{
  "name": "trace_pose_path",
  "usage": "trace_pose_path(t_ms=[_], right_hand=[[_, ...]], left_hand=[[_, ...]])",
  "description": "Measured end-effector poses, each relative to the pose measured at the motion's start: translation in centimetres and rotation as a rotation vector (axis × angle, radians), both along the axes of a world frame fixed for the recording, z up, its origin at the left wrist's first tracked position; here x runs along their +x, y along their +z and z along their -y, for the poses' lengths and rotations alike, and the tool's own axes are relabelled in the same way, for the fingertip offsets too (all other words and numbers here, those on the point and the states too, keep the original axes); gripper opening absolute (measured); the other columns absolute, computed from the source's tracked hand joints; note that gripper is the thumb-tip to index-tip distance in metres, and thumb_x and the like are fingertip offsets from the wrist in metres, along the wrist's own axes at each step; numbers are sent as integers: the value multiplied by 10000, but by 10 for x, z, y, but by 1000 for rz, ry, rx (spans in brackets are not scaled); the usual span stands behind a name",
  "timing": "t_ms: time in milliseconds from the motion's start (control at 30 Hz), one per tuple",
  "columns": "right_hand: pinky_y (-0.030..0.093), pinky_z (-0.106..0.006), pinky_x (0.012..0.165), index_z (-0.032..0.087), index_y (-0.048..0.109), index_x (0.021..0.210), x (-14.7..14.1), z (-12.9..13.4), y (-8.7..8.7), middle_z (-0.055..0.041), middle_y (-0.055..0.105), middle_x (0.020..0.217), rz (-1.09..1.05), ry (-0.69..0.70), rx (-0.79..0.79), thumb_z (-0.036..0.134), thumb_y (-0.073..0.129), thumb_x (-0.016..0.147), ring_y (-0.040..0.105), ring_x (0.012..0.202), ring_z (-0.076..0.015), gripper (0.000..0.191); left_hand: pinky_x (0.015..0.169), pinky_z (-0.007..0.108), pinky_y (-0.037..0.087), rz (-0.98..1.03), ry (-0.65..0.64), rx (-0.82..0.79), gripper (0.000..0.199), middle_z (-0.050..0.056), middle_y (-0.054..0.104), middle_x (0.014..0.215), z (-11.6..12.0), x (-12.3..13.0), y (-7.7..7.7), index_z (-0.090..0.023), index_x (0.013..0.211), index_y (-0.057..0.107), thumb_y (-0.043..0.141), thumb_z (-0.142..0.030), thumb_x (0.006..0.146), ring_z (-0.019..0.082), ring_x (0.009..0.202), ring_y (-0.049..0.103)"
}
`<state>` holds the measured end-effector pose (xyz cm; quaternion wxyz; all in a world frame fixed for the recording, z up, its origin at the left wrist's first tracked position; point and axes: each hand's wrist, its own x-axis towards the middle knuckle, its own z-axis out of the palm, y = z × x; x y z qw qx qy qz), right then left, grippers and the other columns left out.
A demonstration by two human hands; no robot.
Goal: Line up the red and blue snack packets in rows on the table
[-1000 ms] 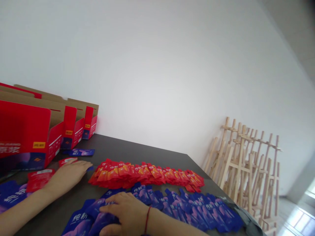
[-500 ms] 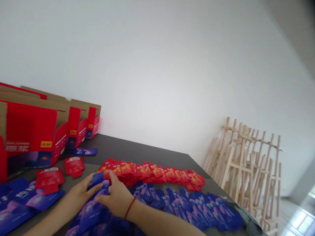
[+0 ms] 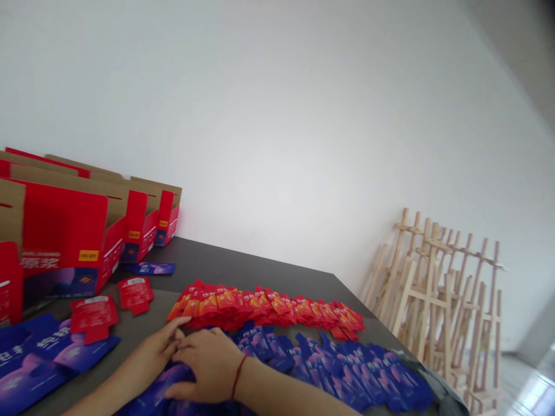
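My left hand (image 3: 150,355) lies at the lower middle, its fingers reaching toward my right hand (image 3: 208,364). A red string circles my right wrist (image 3: 237,377). My right hand curves over a bunch of blue-purple sachets (image 3: 160,396), which are mostly hidden beneath it and run off the bottom of the picture. Just above both hands, a long overlapping row of red-orange sachets (image 3: 260,306) lies on the table. A row of blue-purple sachets (image 3: 333,370) extends to the right of my right hand.
Red printed cartons (image 3: 65,237) stand open at the far left of the dark table (image 3: 225,260). Loose red sachets (image 3: 94,318) and blue sachets (image 3: 43,364) lie before them. Wooden easels (image 3: 433,300) lean beyond the table's right edge.
My hands have come together and lowered over the blue sachets. The raised bunch seen half a second ago now lies lower, and the view has shifted slightly.
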<state>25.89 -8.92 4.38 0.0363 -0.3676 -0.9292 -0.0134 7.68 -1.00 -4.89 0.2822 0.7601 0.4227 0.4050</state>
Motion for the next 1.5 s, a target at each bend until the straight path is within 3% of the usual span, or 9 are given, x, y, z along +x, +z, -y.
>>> trace_pose_path(t_ms=[200, 367, 533, 700, 833, 933, 1067, 1233, 1500], right_hand=[[353, -590, 1191, 240, 606, 1361, 9, 8, -1, -84, 529, 1579, 50, 185, -265, 356, 603, 993, 465, 1464, -290, 385], [303, -528, 1236, 240, 647, 1304, 12, 7, 11, -73, 517, 1594, 67, 180, -365, 287, 680, 935, 440, 1491, -284, 374], [412, -558, 1150, 231, 691, 1206, -1, 6, 12, -69, 650, 1455, 103, 139, -274, 528, 742, 885, 592, 1340, -299, 441], [460, -566, 1084, 147, 728, 1042, -23, 10, 9, -114, 753, 1222, 233, 186, 6, 673, 640, 925, 681, 1143, -293, 546], [538, -451, 941, 152, 731, 997, -28, 13, 7, -76, 782, 1041, 310, 257, 129, 415, 545, 1053, 706, 997, -239, 328], [557, -372, 854, 182, 728, 1101, -18, 10, 4, -37, 781, 1118, 262, 297, 165, 251, 533, 1052, 697, 1037, -210, 213], [509, -297, 1030, 133, 659, 1343, 1, 1, 2, -77, 721, 1347, 179, 360, 139, 208, 485, 1072, 652, 1233, -177, 330], [388, -206, 1148, 136, 658, 1381, 14, -12, 3, -77, 676, 1424, 218, 404, 105, 120, 439, 1069, 584, 1351, -117, 381], [348, -302, 1218, 209, 712, 1331, 19, -22, 5, -33, 611, 1507, 269, 355, -31, 34, 592, 917, 483, 1466, -189, 465]], left_hand=[[740, 308, 590, -61, 21, 56, 315, -5, 773, 840, 2, -16, -1, -280, 1025, 691, 475, -322, 801, 225, 769, 757], [812, 300, 586, -156, 81, 185, 253, 22, 793, 940, -16, -32, -5, -289, 950, 706, 472, -333, 863, 233, 887, 768], [796, 293, 597, -189, 94, 183, 257, 19, 798, 935, -22, -38, -5, -292, 943, 716, 475, -332, 860, 233, 887, 773], [843, 269, 589, -162, 63, 197, 239, 2, 800, 959, -21, -38, -10, -300, 949, 730, 504, -296, 871, 216, 930, 769], [841, 279, 581, -204, 44, 193, 257, 9, 795, 966, -21, -40, -7, -291, 960, 731, 482, -295, 895, 216, 931, 762], [836, 291, 579, -238, 33, 186, 281, 24, 792, 978, -19, -41, -2, -279, 961, 727, 456, -301, 890, 223, 931, 761], [835, 302, 576, -244, 31, 170, 280, 26, 791, 984, -16, -39, 2, -273, 964, 715, 448, -315, 889, 229, 933, 759], [818, 306, 575, -237, 24, 156, 277, 20, 790, 971, -14, -37, 2, -273, 964, 710, 446, -313, 892, 232, 921, 760], [855, 336, 579, -278, 29, 130, 303, 34, 785, 1014, -12, -37, 6, -266, 994, 704, 424, -296, 885, 235, 958, 756]])
